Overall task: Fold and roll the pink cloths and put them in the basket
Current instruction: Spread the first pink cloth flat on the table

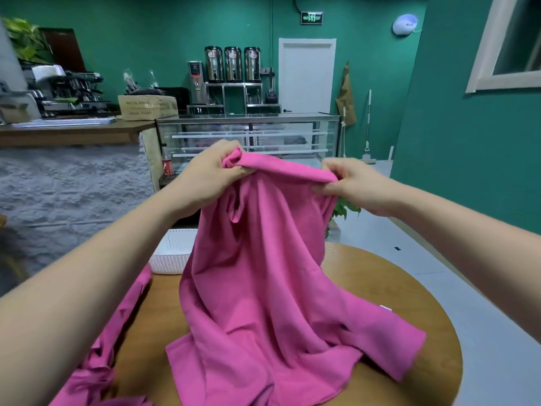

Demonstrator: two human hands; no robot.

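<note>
We saw the left grip (210, 174) raised above the desk (369, 273), fingers curled tight round a bunched corner of the pink cloth (257, 288). The right grip (354, 186), about level with it and well apart to its right, pinched the same top edge between thumb and curled fingers. That edge ran stretched between both grips. Below them the cloth hung in folds. Its lower part spread over the desk, one corner lying toward the right rim under the right forearm. The white basket (172, 253) sat on the desk below the left grip, just behind the hanging cloth, which hid part of it. A second cloth (117, 332) lay crumpled under the left forearm, draped off the desk's left edge. We could not tell what the basket held.
</note>
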